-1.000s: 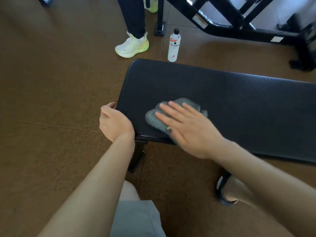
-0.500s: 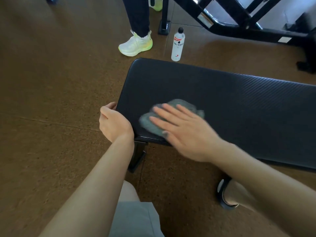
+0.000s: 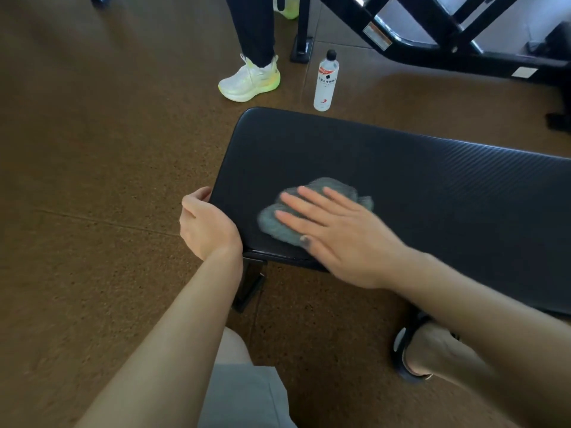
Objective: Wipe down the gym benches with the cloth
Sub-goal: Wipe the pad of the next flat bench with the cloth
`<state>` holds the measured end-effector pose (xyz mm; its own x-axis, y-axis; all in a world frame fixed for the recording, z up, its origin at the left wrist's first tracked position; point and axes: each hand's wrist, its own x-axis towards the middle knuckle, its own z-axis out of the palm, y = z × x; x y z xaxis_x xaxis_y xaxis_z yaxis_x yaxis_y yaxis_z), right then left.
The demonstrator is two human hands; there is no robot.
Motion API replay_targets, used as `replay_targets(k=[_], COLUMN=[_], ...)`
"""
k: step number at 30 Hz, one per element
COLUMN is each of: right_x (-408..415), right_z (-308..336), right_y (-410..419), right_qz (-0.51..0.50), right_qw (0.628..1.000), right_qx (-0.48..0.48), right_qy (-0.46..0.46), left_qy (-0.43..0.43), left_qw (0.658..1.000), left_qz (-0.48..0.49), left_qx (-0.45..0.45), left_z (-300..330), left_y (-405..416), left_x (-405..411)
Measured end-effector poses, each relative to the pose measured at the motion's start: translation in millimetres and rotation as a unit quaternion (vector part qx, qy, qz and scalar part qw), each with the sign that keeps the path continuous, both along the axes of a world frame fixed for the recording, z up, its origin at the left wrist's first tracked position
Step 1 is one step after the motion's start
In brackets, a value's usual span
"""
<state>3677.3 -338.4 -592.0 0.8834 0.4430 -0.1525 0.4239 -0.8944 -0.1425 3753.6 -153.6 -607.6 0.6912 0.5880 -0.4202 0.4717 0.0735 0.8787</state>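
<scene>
The grey cloth (image 3: 312,211) lies bunched on the black padded bench (image 3: 432,186), near its left end and close to the near edge. The right hand (image 3: 336,233) presses flat on it with straight, spread fingers, covering much of the cloth. The left hand (image 3: 207,223) grips the end of the bench, its fingers curled around the pad's edge and partly hidden behind it.

On the brown speckled floor (image 3: 108,134) just beyond the bench stands 1 white bottle (image 3: 326,81) with a black cap; its label is too small to read. Left of it is a white and yellow-green sneaker (image 3: 250,81) below a dark trouser leg (image 3: 253,26), the person cut off by the top edge. A black machine frame (image 3: 432,41) runs across the upper right, also cut off. The bench continues out of view to the right. A sandalled foot (image 3: 423,350) shows under the right forearm, and grey shorts (image 3: 244,396) at the bottom.
</scene>
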Motion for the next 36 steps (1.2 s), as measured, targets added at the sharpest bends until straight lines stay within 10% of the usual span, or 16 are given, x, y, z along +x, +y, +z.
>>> replay_targets(k=[5,12,20,26,31,36], right_x=[57.2,-30.1,89.8,98.4,-20.3,-24.1], right_z=[-3.3,-0.9,-6.3,-11.5,-4.2,-3.2], right_y=[-15.4,8.7,-57.2,89.7,27.5,-76.2], right_qz=[-0.242,-0.017,-0.349,-0.099,-0.011,-0.327], right_qw=[0.97,0.999,0.936,0.993,1.0,0.945], right_qx=[0.011,0.027,0.006,0.028,0.018,-0.01], right_qy=[-0.034,0.005,-0.047,-0.066,-0.01,-0.022], left_qy=[0.002,0.005,0.001,-0.013,-0.005,-0.014], left_qw=[1.0,1.0,1.0,0.998,0.994,0.996], left_qz=[0.003,-0.004,-0.018,0.0,-0.015,-0.026], left_qx=[0.015,-0.006,-0.011,-0.058,-0.109,-0.082], left_z=[1.5,2.7,4.9,2.0,1.4,0.0], left_y=[-1.3,1.0,2.1,8.8,11.5,9.5], left_x=[0.3,-1.4,-1.4,1.7,1.5,0.4])
